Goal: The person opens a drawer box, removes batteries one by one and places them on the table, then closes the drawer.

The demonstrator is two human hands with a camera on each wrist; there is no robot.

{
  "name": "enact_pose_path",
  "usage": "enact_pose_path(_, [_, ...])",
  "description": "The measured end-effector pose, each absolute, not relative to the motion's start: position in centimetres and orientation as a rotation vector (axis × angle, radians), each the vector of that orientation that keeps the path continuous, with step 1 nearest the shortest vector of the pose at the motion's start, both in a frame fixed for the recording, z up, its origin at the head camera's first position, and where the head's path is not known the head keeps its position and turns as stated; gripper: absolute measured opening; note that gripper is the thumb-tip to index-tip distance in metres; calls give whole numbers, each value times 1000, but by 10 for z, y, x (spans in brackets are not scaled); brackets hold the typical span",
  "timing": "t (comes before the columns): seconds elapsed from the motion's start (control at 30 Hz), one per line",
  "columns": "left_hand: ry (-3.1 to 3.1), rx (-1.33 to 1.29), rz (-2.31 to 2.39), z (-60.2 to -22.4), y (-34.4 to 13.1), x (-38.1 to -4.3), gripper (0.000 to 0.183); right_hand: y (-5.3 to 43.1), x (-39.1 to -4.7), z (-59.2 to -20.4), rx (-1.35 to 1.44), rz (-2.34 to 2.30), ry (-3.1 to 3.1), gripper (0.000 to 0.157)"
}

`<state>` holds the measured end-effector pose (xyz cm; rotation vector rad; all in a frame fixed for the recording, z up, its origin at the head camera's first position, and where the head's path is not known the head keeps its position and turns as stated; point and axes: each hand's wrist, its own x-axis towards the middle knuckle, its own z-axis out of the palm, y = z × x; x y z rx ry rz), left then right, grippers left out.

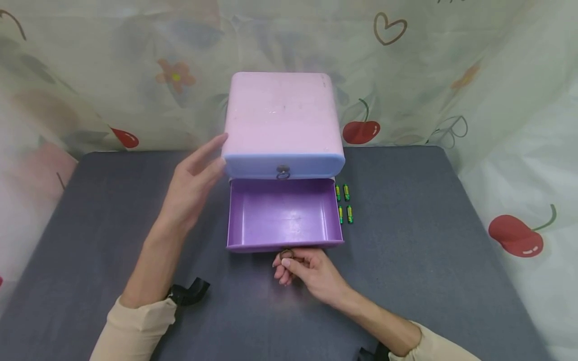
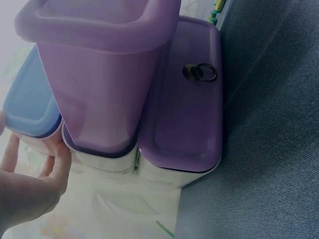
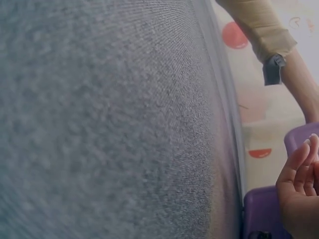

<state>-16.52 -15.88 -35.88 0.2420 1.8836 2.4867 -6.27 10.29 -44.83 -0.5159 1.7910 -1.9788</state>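
Note:
A small chest of drawers [image 1: 280, 113] with a pink top stands toward the back of the table. Its blue top drawer [image 2: 35, 102] is closed, while the purple middle drawer [image 1: 284, 210] is pulled far out and nothing lies inside it. Below, the left wrist view shows a closed purple bottom drawer [image 2: 187, 117]. With spread, fairly straight fingers, my left hand [image 1: 191, 185] touches the chest's left side near the top drawer. My right hand [image 1: 311, 273] pinches the metal ring pull [image 1: 286, 254] at the middle drawer's front between thumb and fingers.
Several small green-and-yellow batteries [image 1: 346, 192] lie in two rows on the table right of the open drawer. The dark grey table [image 1: 406, 281] ends at a patterned curtain [image 1: 280, 40] behind the chest. A black band [image 1: 189, 292] sits at my left wrist.

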Motion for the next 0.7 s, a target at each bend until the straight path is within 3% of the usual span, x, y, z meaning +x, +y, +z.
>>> enact_pose_path(0.7, [1874, 238, 2490, -359, -159, -165, 47, 102, -81, -437, -499, -1958, 1809, 25])
